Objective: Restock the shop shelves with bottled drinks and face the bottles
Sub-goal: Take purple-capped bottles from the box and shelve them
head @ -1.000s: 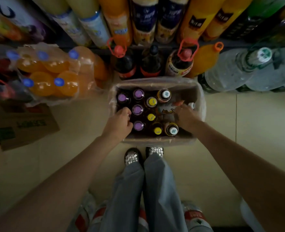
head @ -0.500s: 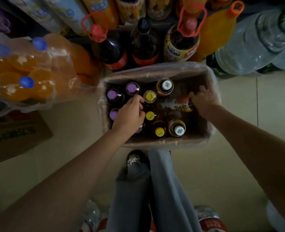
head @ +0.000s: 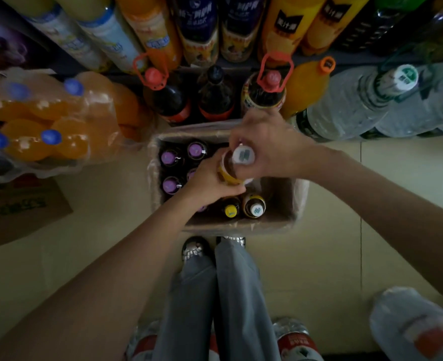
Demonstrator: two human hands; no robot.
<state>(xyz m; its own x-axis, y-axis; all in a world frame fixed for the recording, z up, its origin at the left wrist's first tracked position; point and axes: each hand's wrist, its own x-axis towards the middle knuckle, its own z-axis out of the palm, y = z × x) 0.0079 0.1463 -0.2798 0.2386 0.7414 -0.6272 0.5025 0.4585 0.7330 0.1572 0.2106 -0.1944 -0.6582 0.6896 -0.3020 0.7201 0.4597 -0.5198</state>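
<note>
Both hands clamp one white-capped bottle [head: 237, 162] above the box [head: 280, 222]: left hand [head: 210, 186] curled beneath, right hand [head: 270, 149] round its neck; purple-capped bottles [head: 172, 157] left of fingers, open box room right

Dim, vignetted wide-angle view, edges bowed and smeared, corners perhaps darkest, the floor [head: 319, 256] palely lit.

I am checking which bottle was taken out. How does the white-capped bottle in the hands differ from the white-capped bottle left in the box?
The held bottle is raised above the cardboard box; the boxed bottle stands inside it, at the near edge. The left hand and right hand grip the held bottle; nothing touches the boxed bottle. Both have white caps and yellow labels.
</note>
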